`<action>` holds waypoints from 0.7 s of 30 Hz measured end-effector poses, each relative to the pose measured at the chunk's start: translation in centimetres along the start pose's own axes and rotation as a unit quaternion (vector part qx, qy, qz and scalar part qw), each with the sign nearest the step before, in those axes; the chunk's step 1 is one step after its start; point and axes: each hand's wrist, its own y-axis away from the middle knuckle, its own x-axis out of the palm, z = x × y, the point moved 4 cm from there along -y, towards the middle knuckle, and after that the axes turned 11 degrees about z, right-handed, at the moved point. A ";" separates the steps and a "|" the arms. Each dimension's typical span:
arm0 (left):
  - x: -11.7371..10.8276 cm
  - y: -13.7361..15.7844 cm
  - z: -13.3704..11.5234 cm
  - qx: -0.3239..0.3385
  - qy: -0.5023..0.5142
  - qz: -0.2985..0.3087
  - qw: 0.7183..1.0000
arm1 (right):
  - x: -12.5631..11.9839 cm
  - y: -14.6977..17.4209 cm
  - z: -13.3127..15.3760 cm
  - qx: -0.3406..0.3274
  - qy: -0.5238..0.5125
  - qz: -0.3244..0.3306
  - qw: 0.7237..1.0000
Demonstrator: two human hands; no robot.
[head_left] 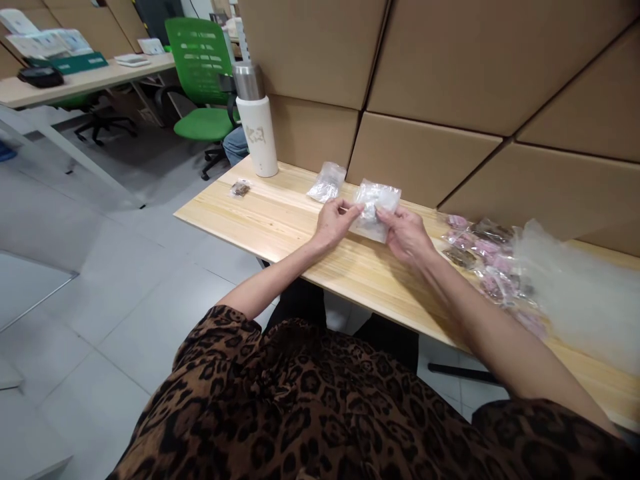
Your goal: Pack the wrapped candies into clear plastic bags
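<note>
- Your left hand (332, 225) and right hand (409, 236) both pinch the plastic bag (376, 193), thumbs on top.
- Looks light, floppy, probably kinda slippery; grip opposite edges.

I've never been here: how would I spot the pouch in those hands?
Find the wooden table beside the stacked boxes. Just in front of them, the left hand and right hand hold a whitish pouch. The other pouch rests nearer the white bottle; this one is pinched in both hands.

No readable text or numbers.
</note>
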 end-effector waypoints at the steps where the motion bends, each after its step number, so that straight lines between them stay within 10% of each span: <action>1: -0.9 -1.1 0.0 0.007 -0.049 -0.011 0.999 | -0.1 -1.5 -0.2 0.001 0.009 -0.020 1.000; 11: -4.0 -7.4 1.0 -0.044 -0.502 0.113 0.856 | 0.2 -11.8 -3.4 0.031 0.301 -0.185 0.935; 21: -4.3 -7.7 1.7 -0.088 -0.559 0.182 0.804 | -0.1 -11.2 -2.3 0.000 0.465 -0.107 0.879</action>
